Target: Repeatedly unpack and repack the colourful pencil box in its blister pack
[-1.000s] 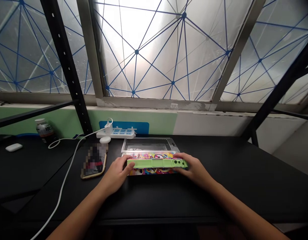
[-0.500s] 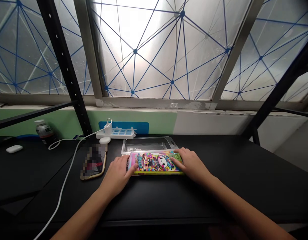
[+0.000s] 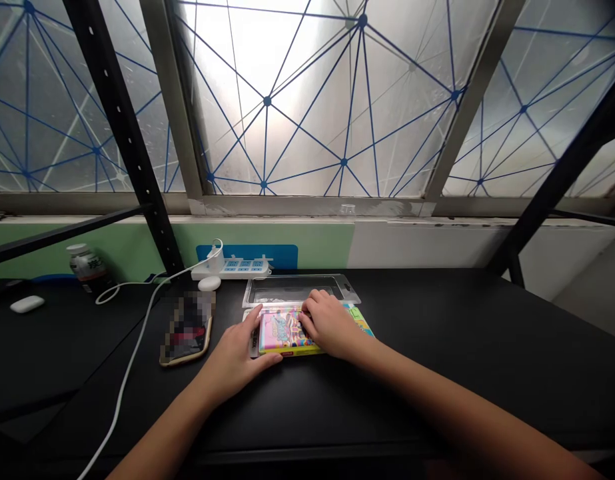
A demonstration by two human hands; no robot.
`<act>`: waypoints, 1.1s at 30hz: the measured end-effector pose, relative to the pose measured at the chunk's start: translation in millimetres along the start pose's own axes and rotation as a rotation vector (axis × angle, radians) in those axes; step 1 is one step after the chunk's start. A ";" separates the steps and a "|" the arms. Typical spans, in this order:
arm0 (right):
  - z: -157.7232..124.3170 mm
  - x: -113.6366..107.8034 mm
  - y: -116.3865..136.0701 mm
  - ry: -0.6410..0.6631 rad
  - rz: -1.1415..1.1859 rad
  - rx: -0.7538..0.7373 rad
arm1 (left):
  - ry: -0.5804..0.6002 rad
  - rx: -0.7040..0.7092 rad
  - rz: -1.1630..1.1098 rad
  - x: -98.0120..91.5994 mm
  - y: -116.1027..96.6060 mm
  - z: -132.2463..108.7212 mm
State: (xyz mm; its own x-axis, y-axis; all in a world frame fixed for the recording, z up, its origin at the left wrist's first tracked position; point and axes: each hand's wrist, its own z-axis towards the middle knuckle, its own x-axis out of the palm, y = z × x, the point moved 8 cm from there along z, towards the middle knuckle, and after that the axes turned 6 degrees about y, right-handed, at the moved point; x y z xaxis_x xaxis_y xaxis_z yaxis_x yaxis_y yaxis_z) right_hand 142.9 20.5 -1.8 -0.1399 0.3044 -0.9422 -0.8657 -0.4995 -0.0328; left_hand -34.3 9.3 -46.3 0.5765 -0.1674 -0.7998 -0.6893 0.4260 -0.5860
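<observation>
Right hand (image 3: 333, 325) shifted left; colourful case (image 3: 280, 332) beneath.

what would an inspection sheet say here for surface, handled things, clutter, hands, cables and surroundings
Surface: black desktop
Handled things: colourful box lying flat; clear plastic tray behind it
Clutter: phone, bottle and two white rounded items, left of the box
Hands: left hand spread at the box's left end; right hand over its middle
Cables: white cable from power strip, running down left of the phone
Surroundings: window with blue lines behind; black posts at both sides
</observation>
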 end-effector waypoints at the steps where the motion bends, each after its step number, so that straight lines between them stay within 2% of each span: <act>1: 1.7 1.6 0.1 -0.013 0.003 0.005 | 0.006 -0.002 -0.010 -0.3 0.1 0.1; 5: 4.3 -2.0 -1.8 -0.091 0.007 0.017 | 0.003 0.023 -0.063 -3.7 -5.4 0.5; 10: -2.1 -25.0 -0.6 -0.221 -0.002 -0.001 | 0.013 0.128 -0.051 -9.7 -19.7 0.0; 14: -36.7 -56.4 14.7 -0.329 0.065 -0.249 | 0.037 0.136 -0.062 -12.5 -13.5 -3.1; 16: -59.5 -68.8 17.6 -0.293 0.160 -0.362 | 0.042 0.090 -0.060 -12.3 -5.3 -4.1; 17: -68.8 -70.6 15.0 -0.228 0.208 -0.376 | 0.056 0.060 -0.046 -10.8 -1.3 -4.2; 19: -83.7 -65.9 2.1 -0.058 0.281 -0.337 | 0.093 -0.004 -0.008 -7.0 5.0 -4.3; 22: -101.4 -42.5 -34.5 0.176 0.369 -0.174 | 0.154 -0.081 0.037 -1.7 9.3 -4.5; 26: -120.0 -2.4 -88.0 0.367 0.513 0.100 | 0.196 -0.116 0.050 0.8 7.8 -5.8; 29: -124.1 11.5 -107.1 0.395 0.597 0.232 | 0.200 -0.120 0.036 0.6 6.7 -7.6; 33: -114.0 2.0 -106.8 0.278 0.739 0.256 | 0.170 -0.105 -0.047 -2.7 8.3 -9.3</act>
State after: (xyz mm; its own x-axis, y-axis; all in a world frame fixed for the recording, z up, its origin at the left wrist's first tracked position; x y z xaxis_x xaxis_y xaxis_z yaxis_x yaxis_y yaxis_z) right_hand 289.9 -18.0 -38.1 -0.6204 -0.2582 -0.7406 -0.6849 -0.2818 0.6719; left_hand -45.7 5.0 -50.2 0.5327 -0.3360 -0.7767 -0.7104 0.3212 -0.6262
